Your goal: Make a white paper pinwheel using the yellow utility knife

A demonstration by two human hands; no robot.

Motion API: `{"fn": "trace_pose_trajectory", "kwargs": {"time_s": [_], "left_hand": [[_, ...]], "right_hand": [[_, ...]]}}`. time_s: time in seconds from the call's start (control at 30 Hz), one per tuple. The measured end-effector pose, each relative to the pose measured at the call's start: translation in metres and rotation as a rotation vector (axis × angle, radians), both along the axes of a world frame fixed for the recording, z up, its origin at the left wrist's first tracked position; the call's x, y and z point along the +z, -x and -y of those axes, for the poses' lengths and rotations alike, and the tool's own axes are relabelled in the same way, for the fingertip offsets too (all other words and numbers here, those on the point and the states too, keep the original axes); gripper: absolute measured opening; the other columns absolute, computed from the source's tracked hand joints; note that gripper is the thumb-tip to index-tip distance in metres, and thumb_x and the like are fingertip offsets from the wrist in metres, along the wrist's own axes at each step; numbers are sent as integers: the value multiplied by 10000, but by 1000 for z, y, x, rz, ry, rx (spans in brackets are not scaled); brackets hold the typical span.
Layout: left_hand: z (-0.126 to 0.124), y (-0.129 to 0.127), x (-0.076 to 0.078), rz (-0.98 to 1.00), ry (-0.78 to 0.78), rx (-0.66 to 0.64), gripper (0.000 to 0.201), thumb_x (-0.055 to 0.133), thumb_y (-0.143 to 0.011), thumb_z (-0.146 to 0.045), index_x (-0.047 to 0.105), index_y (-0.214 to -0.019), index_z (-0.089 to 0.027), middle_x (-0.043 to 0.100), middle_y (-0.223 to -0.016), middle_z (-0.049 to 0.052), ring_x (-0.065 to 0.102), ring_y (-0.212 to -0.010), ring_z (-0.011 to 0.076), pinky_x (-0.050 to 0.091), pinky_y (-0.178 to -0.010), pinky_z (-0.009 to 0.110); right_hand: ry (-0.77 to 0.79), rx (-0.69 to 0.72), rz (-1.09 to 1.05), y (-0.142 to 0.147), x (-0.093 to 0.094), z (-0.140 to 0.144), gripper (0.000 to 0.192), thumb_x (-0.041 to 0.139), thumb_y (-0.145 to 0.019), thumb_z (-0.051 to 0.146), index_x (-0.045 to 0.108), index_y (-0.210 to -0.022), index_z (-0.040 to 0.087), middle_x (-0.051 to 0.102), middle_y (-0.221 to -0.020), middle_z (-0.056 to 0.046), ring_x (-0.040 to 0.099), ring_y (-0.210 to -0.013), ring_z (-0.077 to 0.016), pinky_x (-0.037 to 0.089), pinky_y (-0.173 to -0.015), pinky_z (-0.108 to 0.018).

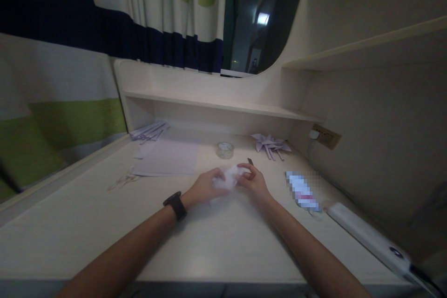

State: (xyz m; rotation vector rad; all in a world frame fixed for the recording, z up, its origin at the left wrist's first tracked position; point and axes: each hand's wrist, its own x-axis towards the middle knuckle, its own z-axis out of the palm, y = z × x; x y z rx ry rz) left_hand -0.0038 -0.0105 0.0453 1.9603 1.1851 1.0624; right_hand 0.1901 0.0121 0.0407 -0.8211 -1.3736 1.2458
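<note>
Pale bench (104, 223): your left hand (204, 187) and right hand (254, 180) both pinch crumpled white paper (228, 178); tape roll (224, 149) at 12 o'clock.

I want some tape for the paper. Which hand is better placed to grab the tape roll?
Probably the right hand: it sits nearer the tape roll. Both hands hold the paper.

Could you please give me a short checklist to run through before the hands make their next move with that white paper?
1. Left hand on the white paper: ok.
2. Right hand on the paper's other side: ok.
3. Paper held just above the desk, not snagged: cannot tell, blurred.
4. Roll of tape within reach behind the hands: ok.
5. Sheet stack lying flat to the left: ok.
6. Folded paper pieces apart from the hands: ok.
</note>
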Motion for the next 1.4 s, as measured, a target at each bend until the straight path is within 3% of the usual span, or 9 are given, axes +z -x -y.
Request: {"fn": "trace_pose_trajectory", "kwargs": {"time_s": [0.13,0.3,0.43,0.67,0.77,0.9,1.0,1.13,1.4], "left_hand": [[-1,-2,0,234,223,-54,540,722,-656,-380,502,-1101,-167,666,-806,53,633,-699,196,460,-594,287],[-3,-2,-3,355,275,-38,369,736,-641,-416,614,-804,-109,677,-743,86,634,-636,193,459,-557,274],[-3,-5,-7,504,317,-42,424,738,-658,-412,612,-903,-90,689,-804,117,655,-680,202,496,-603,296],[-4,0,1,482,370,-66,445,719,-676,-430,604,-946,-96,677,-841,120,653,-699,213,516,-578,311],[-5,11,10,472,323,-52,418,698,-702,-413,612,-998,-131,673,-851,91,636,-715,196,498,-539,267],[-8,24,14,212,265,-196,341,701,-700,-397,695,-903,-123,658,-710,49,586,-605,149,433,-492,219],[-11,27,10,136,250,-160,333,694,-691,-432,704,-740,-103,606,-580,24,540,-522,131,419,-463,225],[-14,25,7,303,237,34,353,694,-674,-464,662,-679,-113,603,-607,17,546,-562,139,470,-487,253],[-12,26,11,422,340,-27,323,728,-656,-408,658,-696,-96,607,-597,26,517,-510,116,428,-477,238]], "right_hand": [[44,8,-44,2,2,3,641,806,-564,410,510,-1100,219,665,-678,13,633,-612,-164,514,-642,-311],[114,22,-100,9,-6,3,630,780,-595,456,521,-1119,222,686,-769,-26,646,-669,-181,513,-638,-306],[151,58,-64,18,-19,4,513,775,-589,483,603,-975,192,675,-729,-32,619,-599,-166,487,-558,-276],[41,36,237,9,-14,3,421,703,-622,565,637,-658,151,591,-560,1,486,-489,-114,363,-460,-226],[-31,170,425,-1,-6,3,402,682,-655,549,651,-639,148,554,-529,18,444,-483,-99,306,-447,-211],[-90,307,505,-5,-2,5,365,667,-692,504,649,-602,151,524,-511,28,408,-466,-84,275,-439,-205],[-46,220,459,-4,-5,2,307,713,-656,457,686,-673,152,562,-537,19,439,-469,-90,292,-439,-205],[126,-47,178,-7,-10,-7,349,797,-559,395,692,-804,170,638,-631,-2,532,-518,-121,369,-469,-218],[272,19,-25,-10,-6,-6,356,832,-528,358,709,-784,143,693,-701,-54,608,-589,-165,454,-549,-271]]}}
